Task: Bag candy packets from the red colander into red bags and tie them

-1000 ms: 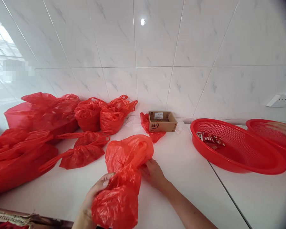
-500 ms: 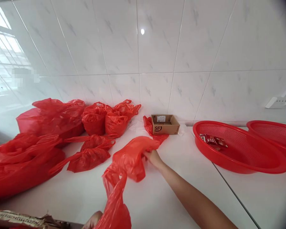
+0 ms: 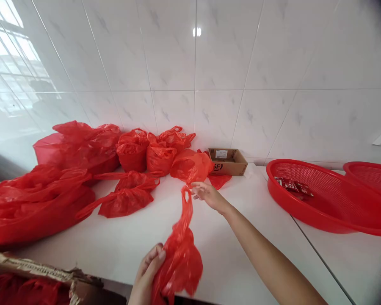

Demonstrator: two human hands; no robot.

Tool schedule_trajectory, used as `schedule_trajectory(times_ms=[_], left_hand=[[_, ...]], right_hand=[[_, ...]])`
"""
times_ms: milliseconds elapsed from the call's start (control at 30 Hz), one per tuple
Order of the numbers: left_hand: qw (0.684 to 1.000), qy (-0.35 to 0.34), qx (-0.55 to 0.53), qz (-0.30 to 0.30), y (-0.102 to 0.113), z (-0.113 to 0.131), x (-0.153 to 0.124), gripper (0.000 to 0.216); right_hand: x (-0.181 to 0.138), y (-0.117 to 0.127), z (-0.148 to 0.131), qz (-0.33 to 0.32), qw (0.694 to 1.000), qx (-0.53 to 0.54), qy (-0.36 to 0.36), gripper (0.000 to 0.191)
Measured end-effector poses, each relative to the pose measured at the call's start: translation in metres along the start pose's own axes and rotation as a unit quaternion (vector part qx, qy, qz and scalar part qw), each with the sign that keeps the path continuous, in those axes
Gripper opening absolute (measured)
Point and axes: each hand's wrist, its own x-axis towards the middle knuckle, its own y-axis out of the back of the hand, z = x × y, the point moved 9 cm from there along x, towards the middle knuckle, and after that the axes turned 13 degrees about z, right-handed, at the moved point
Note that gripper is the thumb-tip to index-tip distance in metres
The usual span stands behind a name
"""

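My left hand is closed on a crumpled empty red plastic bag at the near edge of the white counter. One handle loop of that bag stands up toward my right hand. My right hand is stretched forward over the counter with its fingers apart and nothing in them. Just beyond its fingertips is a second loose red bag, puffed up in front of the small cardboard box.
Several tied red bags and larger red heaps fill the left and back of the counter. A red mesh basket with small red packets sits on the right, with another behind it. A torn carton stands at the near left.
My right hand pulled one red bag away from the other, carried it toward the cardboard box and let it go. My left hand kept the other bag near the counter edge.
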Motion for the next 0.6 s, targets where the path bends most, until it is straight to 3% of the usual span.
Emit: schedule_trajectory(times_ms=[67,133,200,267,333,433,500,600], left_hand=[[0.998,-0.046,-0.022,0.032,-0.002,0.005,-0.005,0.04],[0.993,-0.11,-0.001,0.046,-0.015,0.017,-0.007,0.046],[0.984,-0.167,0.055,0.018,-0.04,0.029,-0.008,0.043],[0.976,-0.195,0.097,-0.028,-0.065,0.034,-0.009,0.036],[0.968,-0.214,0.125,-0.047,-0.08,0.035,-0.008,0.034],[0.962,-0.225,0.146,-0.046,-0.079,0.031,-0.001,0.04],[0.963,-0.22,0.152,-0.021,-0.066,0.028,0.008,0.036],[0.946,-0.244,0.206,0.053,-0.041,0.038,0.021,0.024]], right_hand=[[-0.029,0.021,-0.02,0.089,0.994,0.058,0.022,0.037],[-0.062,0.041,-0.048,0.182,0.978,0.056,0.089,0.029],[-0.091,0.034,-0.076,0.156,0.969,-0.017,0.189,0.02],[-0.112,0.012,-0.081,0.061,0.957,-0.125,0.255,0.013],[-0.12,0.0,-0.056,-0.022,0.943,-0.236,0.234,0.018],[-0.126,0.018,0.008,-0.102,0.927,-0.348,0.09,0.032],[-0.133,0.044,0.037,-0.113,0.913,-0.392,0.023,0.026],[-0.141,0.08,0.044,-0.071,0.894,-0.441,0.013,0.019]])
